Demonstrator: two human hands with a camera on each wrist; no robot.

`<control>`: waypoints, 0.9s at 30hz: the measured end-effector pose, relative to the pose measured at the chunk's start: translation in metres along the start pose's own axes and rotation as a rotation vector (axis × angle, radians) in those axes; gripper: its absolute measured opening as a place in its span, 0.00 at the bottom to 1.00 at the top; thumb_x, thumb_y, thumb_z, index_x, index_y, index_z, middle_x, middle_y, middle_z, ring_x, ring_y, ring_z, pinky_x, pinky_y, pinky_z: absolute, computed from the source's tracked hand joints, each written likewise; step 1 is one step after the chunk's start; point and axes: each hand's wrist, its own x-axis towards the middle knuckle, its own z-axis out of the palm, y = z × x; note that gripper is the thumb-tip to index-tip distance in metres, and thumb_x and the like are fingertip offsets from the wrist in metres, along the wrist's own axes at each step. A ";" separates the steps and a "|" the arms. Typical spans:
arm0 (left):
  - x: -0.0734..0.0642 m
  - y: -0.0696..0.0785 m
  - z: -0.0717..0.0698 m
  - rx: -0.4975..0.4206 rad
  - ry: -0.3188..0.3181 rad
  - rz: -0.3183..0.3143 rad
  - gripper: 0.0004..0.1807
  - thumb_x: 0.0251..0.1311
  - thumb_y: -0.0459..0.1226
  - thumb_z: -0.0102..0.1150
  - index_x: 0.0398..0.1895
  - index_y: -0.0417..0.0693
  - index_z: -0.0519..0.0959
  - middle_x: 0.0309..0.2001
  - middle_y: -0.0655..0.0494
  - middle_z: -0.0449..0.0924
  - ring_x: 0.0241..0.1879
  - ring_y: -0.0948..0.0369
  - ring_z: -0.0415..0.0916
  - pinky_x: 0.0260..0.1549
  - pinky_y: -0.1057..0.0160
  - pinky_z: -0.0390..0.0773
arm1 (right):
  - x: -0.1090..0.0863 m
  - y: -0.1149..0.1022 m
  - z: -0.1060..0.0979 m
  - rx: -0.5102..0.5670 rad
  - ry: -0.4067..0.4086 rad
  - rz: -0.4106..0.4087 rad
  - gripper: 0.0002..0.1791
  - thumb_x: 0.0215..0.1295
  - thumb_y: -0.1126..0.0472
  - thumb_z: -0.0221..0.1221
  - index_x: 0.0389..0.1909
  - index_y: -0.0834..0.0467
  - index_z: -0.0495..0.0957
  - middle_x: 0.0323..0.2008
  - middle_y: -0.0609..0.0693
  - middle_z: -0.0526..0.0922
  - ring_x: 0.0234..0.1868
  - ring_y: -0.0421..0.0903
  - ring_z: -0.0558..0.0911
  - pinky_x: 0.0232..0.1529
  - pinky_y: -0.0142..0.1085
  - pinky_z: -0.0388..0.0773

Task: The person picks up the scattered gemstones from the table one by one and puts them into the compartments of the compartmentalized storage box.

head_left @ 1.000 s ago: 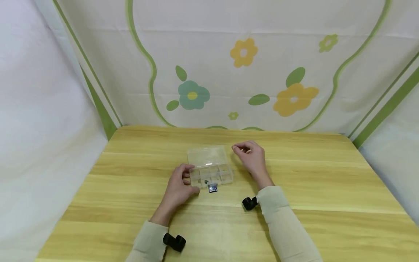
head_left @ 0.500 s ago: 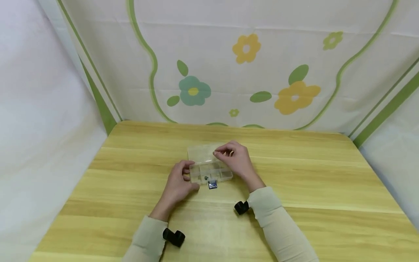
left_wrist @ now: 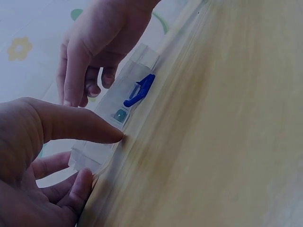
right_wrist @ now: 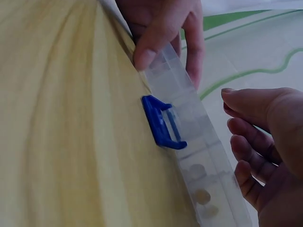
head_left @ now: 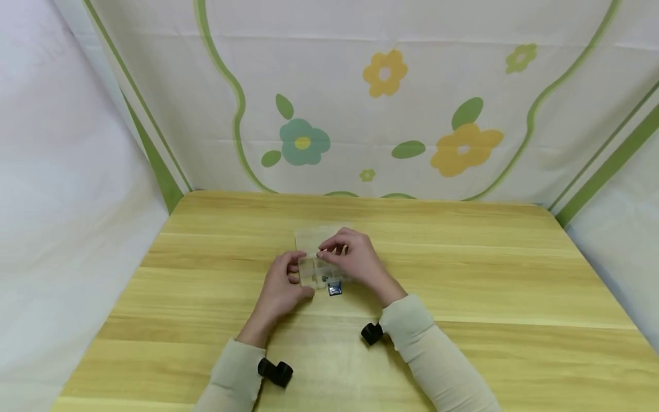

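Observation:
A clear plastic compartment box (head_left: 307, 280) lies on the table with its lid (head_left: 305, 238) folded back. Its blue latch (head_left: 334, 288) hangs at the front edge. My left hand (head_left: 280, 292) grips the left end of the box, thumb at the front and fingers behind. Above the compartments is my right hand (head_left: 352, 257), thumb and forefinger tips together; whether something tiny sits between them cannot be made out. A small dark green piece (left_wrist: 120, 115) lies in one compartment. Round pale pieces (right_wrist: 202, 196) show through the wall near the other end.
The wooden table (head_left: 494, 274) runs beyond both hands. A white cloth (head_left: 329, 97) with printed flowers hangs behind its far edge, and plain white cloth (head_left: 77, 200) hangs on the left.
My right hand has moved left from beside the box to above its compartments, thumb and forefinger still together. The left hand has kept its grip on the box, which stays in place.

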 end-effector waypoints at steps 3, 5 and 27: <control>-0.001 0.000 0.000 -0.001 -0.001 0.002 0.44 0.41 0.22 0.77 0.69 0.41 0.77 0.56 0.40 0.75 0.51 0.50 0.76 0.50 0.58 0.80 | -0.001 -0.002 0.004 -0.033 -0.019 -0.031 0.06 0.68 0.58 0.73 0.43 0.53 0.93 0.35 0.45 0.85 0.34 0.40 0.79 0.36 0.33 0.78; -0.001 0.000 0.000 0.000 -0.002 0.004 0.44 0.42 0.22 0.77 0.69 0.41 0.76 0.56 0.40 0.75 0.51 0.49 0.76 0.50 0.58 0.81 | -0.002 -0.003 0.006 -0.053 -0.028 -0.047 0.06 0.67 0.58 0.74 0.43 0.52 0.93 0.35 0.44 0.85 0.33 0.40 0.79 0.35 0.33 0.78; -0.002 -0.002 0.004 0.008 0.017 -0.001 0.42 0.43 0.23 0.78 0.68 0.43 0.77 0.57 0.42 0.75 0.52 0.50 0.76 0.48 0.62 0.80 | -0.010 -0.007 0.018 -0.227 -0.072 -0.089 0.04 0.66 0.53 0.75 0.39 0.45 0.94 0.34 0.38 0.86 0.37 0.38 0.78 0.41 0.35 0.75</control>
